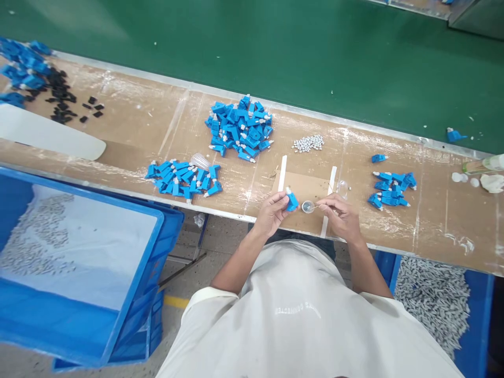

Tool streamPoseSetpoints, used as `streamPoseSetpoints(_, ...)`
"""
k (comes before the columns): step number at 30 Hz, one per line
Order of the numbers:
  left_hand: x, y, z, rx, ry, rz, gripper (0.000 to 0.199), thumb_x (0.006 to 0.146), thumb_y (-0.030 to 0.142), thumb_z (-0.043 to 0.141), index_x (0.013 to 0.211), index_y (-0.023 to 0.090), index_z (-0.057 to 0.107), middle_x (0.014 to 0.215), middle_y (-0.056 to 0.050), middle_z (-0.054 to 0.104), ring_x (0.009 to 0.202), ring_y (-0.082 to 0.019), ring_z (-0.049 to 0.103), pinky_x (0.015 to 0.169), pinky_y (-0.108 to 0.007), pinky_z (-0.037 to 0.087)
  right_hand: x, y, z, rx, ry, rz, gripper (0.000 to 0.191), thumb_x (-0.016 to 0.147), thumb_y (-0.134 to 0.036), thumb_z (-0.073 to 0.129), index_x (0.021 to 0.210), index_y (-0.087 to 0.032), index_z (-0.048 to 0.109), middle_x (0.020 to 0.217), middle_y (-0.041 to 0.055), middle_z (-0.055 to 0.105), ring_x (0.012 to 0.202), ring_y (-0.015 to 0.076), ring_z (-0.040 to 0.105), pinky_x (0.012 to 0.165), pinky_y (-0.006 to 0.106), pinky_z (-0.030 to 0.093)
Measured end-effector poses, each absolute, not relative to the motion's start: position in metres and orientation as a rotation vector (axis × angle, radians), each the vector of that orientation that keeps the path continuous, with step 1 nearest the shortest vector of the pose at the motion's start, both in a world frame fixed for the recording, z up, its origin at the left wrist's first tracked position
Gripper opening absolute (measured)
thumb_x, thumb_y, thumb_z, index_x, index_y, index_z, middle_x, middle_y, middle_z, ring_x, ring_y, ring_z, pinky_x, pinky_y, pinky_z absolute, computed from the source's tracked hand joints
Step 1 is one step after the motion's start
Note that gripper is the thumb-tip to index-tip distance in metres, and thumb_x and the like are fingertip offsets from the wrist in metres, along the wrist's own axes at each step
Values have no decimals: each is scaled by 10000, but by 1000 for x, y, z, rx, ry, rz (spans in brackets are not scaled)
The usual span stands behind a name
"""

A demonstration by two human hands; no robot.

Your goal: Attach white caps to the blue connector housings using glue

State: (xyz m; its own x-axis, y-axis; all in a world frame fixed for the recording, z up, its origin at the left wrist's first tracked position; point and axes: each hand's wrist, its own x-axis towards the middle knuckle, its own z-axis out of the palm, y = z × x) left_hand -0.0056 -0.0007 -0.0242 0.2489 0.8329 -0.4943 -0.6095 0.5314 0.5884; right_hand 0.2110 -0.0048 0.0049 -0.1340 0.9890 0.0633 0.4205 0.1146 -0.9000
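Observation:
My left hand (pixel 272 212) is closed on a small blue plastic part (pixel 292 200) with a white tip, held just above the table's front edge. Beside it, my right hand (pixel 339 214) pinches a thin stick (pixel 317 205), whose end reaches a small round clear cup (pixel 308 207). Whether the cup rests on the table or is held by fingers, I cannot tell. Beneath both hands lies a piece of brown cardboard (pixel 307 184) flanked by two white strips. A small clear dome-like piece (pixel 343 188) sits close behind my right hand.
Blue parts form a large pile (pixel 240 128), a left group (pixel 183 178) and a right group (pixel 391 189). Small white pieces (pixel 308 143) lie behind the cardboard. Black pieces (pixel 61 94) are far left. Blue bins (pixel 151 252) stand below the table. A container of sticks (pixel 482 165) lies right.

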Motion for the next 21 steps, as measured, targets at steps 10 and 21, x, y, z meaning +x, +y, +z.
streamPoseSetpoints(10,3,-11,-8,319,736,842,417,681,468,902,838,129,717,761,-43,715,643,-139,683,641,-262,591,194,-10,39,-1291,-1280,971,280,844,-531,758,814,-253,781,755,47,698,595,174,579,526,331,484)
streamPoseSetpoints(21,3,-14,8,307,711,823,482,631,490,929,813,99,714,678,-11,655,583,-92,616,601,-224,570,184,-15,45,-1145,-1594,667,126,949,-321,683,941,-272,799,750,32,723,716,209,666,663,365,536)
